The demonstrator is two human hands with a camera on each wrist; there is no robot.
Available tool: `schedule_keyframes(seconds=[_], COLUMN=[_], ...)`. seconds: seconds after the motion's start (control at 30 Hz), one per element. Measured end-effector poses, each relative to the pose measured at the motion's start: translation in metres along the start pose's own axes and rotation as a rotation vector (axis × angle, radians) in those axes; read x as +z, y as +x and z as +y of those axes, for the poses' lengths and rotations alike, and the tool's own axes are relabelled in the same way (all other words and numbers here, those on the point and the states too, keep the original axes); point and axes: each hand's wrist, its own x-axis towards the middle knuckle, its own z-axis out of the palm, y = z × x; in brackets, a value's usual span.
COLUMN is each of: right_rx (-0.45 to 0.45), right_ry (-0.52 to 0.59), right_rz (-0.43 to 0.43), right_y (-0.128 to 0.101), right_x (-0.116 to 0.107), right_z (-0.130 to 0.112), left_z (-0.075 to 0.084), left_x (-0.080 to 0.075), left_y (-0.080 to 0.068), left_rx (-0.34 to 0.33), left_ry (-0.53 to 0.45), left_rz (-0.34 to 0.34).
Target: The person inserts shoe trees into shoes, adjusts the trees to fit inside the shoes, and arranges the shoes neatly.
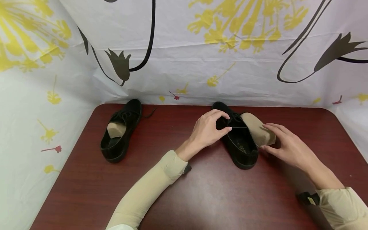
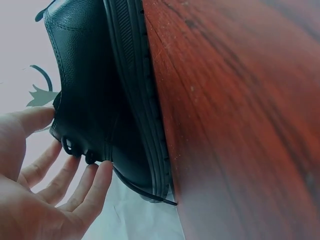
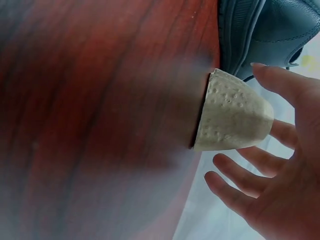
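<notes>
A black lace-up shoe (image 1: 242,156) stands on the right half of the table, its toe pointing to the back and its inside showing. My left hand (image 1: 208,129) is at its laces (image 2: 70,147), fingertips touching the upper with thumb and fingers spread apart. Right beside the shoe lies a beige moulded-paper shoe insert (image 1: 256,127), dimpled on the side seen in the right wrist view. My right hand (image 1: 293,148) reaches around this insert with loose fingers, forefinger at its upper edge and thumb near the shoe's heel.
Another black shoe (image 1: 123,150) stands at the back left with a beige insert (image 1: 116,130) inside and a lace trailing right. The dark red tabletop (image 1: 230,198) meets a white patterned cloth (image 1: 178,73) behind. Bands with dark devices sit at both wrists.
</notes>
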Motion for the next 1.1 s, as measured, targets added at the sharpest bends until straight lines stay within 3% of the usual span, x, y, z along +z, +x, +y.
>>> schedule_keyframes(seconds=[0.67,0.9,1.1], right_rx=[0.058,0.072,0.074], right_ry=[0.0,-0.021,-0.03], right_rz=[-0.001,0.025,0.058], right_y=[0.0002,0.0019,0.0016], right_x=[0.0062,0.0075,0.0071], right_z=[0.0067,0.0049,0.0046], left_z=[0.004,0.004,0.0036], left_x=[-0.0007,-0.0002,0.0005], left_y=[0.0067,0.0072,0.0081], left_rx=[-0.022,0.012,0.003], left_ry=[0.038,0.0,-0.027], left_rz=[0.007,0.045,0.057])
